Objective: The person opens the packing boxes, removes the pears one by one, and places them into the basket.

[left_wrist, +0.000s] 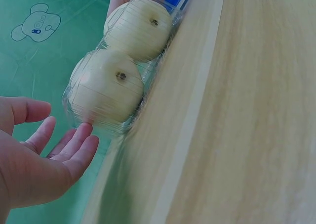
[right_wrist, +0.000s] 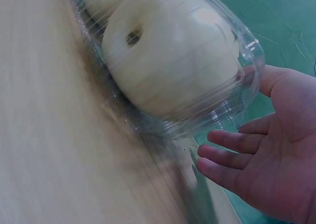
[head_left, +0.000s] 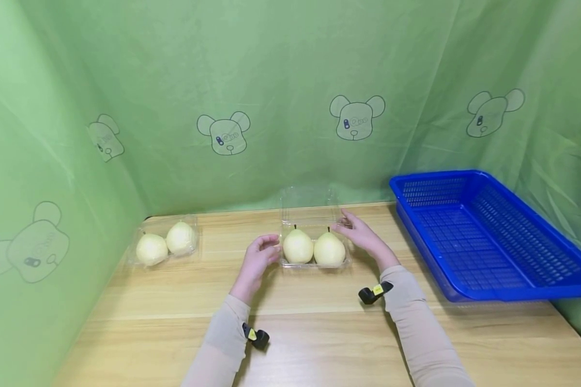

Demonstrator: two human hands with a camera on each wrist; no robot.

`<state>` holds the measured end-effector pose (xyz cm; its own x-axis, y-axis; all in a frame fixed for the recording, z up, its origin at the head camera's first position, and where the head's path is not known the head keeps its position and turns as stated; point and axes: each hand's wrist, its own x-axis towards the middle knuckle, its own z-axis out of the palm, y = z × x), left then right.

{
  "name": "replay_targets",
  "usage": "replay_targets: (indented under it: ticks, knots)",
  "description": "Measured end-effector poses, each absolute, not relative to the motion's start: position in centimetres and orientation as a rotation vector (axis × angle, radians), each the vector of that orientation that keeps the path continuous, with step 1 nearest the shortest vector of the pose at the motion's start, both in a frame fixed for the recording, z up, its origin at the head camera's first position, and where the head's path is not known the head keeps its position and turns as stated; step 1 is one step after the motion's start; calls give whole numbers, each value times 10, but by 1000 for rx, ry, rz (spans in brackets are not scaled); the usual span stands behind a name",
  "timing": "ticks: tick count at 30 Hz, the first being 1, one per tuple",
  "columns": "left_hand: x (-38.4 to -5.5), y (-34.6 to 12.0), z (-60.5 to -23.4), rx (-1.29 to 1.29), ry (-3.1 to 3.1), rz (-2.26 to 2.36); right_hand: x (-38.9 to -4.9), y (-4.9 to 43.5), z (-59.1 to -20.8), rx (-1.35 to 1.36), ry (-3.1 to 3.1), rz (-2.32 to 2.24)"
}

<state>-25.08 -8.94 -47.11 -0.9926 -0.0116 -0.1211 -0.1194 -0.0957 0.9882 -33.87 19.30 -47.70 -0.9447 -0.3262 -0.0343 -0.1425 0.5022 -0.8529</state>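
Backdrop: green curtain point(head_left: 290, 64) behind a wood counter point(head_left: 319, 344).
Boxes: two, clear; the open box point(head_left: 311, 221) midway along the counter's back edge, the other box point(head_left: 157, 224) by its back left corner.
Pears point(head_left: 298, 246): four, two per box.
Basket point(head_left: 474, 252): one, blue, towards the right edge.
Left hand point(head_left: 257, 263): fingers apart, at the open box's left side.
Right hand point(head_left: 365, 237): fingers apart, at its right side.

Head view bright | glare on tabletop point(head_left: 314, 344) | wrist views dimmer | plastic box point(right_wrist: 219, 109) glinting
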Motion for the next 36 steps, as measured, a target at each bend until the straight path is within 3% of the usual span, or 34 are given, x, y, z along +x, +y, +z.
replay_targets:
  ticks: [17,29,36]
  knots:
    - [-253,-92,-464,-75,2389,2078,-337,197,-472,-389,2609,-1331]
    - [-254,-91,-458,163,3096,1067,-325,194,-447,-436,2738,-1212]
    - [-253,-85,-457,203,3145,821,-314,188,-424,-505,2863,-1065]
